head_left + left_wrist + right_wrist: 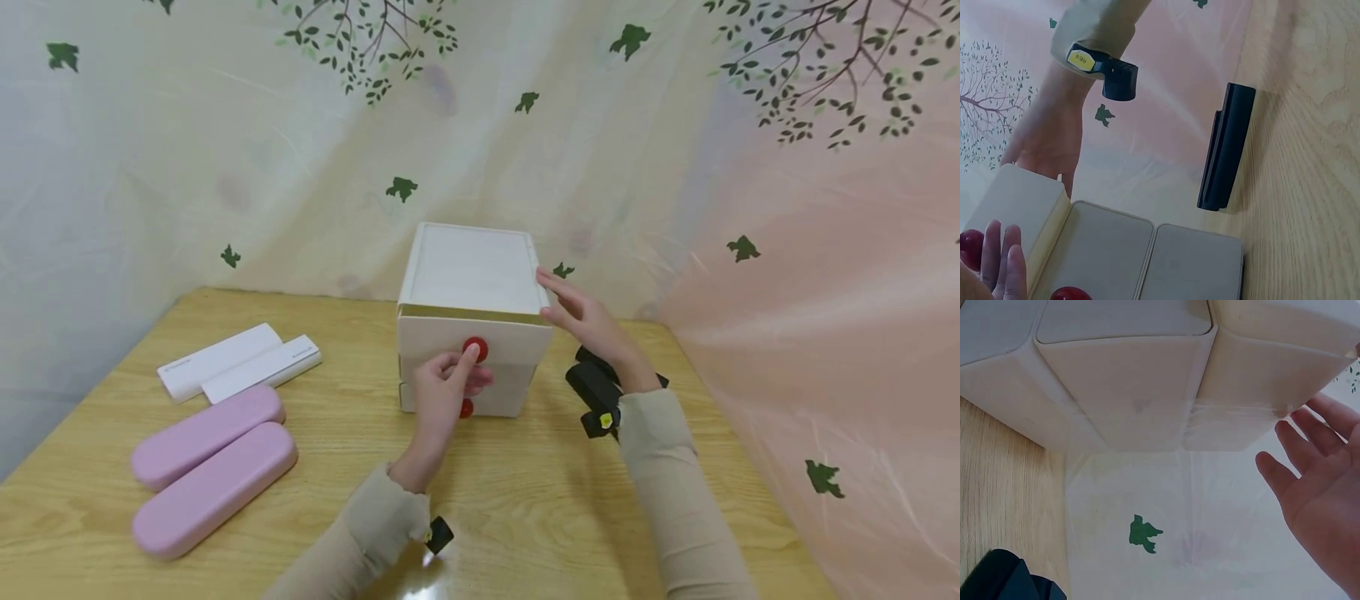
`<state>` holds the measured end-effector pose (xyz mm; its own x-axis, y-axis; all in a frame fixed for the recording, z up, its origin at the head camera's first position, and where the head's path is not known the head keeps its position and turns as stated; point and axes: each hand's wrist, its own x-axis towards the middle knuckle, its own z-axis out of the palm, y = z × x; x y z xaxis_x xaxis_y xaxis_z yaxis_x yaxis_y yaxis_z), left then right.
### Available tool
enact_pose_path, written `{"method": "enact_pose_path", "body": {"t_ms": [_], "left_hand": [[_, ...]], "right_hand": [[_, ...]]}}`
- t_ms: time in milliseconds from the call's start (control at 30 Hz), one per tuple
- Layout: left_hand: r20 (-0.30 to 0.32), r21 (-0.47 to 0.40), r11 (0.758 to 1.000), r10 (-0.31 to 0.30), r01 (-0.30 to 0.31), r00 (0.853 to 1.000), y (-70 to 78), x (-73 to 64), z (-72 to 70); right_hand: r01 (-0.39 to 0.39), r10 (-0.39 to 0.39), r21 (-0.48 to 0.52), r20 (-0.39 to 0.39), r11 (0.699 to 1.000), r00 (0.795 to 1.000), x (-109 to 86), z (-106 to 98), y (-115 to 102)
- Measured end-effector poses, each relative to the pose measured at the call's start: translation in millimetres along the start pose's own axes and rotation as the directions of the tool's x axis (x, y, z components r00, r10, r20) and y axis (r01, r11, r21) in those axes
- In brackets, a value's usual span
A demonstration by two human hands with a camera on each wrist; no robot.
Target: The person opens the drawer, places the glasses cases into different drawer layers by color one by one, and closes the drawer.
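A white box of stacked drawers (480, 267) stands at the middle of the table. My left hand (441, 390) pinches the round red knob (476, 347) on the top drawer, thumb over its face. That top drawer (1021, 197) juts out past the fronts below it, leaving a yellowish gap under the lid's front edge. A second red knob (1071, 294) sits on a lower drawer and is partly hidden by the left hand in the head view. My right hand (592, 325) rests its extended fingers against the box's upper right edge.
On the left lie two pink oblong cases (217, 492) and two slim white boxes (258, 367). A black oblong object (1227, 147) is on the table right of the drawers. A leaf-patterned curtain (315, 175) hangs behind and along the right side.
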<state>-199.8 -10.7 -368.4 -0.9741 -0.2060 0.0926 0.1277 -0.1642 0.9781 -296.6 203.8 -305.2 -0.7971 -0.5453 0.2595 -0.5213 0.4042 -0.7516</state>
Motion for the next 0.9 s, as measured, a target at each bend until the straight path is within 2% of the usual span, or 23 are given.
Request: {"method": "enact_pose_path", "body": {"t_ms": [267,467,700,900], "left_hand": [[0.035,0.003,1.0,-0.004,0.004,0.999,0.9,-11.1,-5.7],[0.049,0.03,0.998,-0.048,0.046,0.998,1.9,-16.6,-9.5],[0.076,-0.033,0.998,-0.043,0.046,0.996,2.8,-24.9,-13.2],[0.104,-0.037,0.998,-0.04,0.044,0.994,4.7,-32.5,-16.4]], "right_hand": [[-0.002,0.002,-0.01,0.012,1.0,1.0,-0.5,-0.7,1.8],[0.007,-0.007,-0.001,0.019,1.0,1.0,1.1,-1.2,1.8],[0.008,-0.007,-0.019,0.051,1.0,0.999,2.0,-3.1,2.1],[-0.007,0.009,-0.032,0.06,0.999,0.998,2.9,-3.7,1.4]]}}
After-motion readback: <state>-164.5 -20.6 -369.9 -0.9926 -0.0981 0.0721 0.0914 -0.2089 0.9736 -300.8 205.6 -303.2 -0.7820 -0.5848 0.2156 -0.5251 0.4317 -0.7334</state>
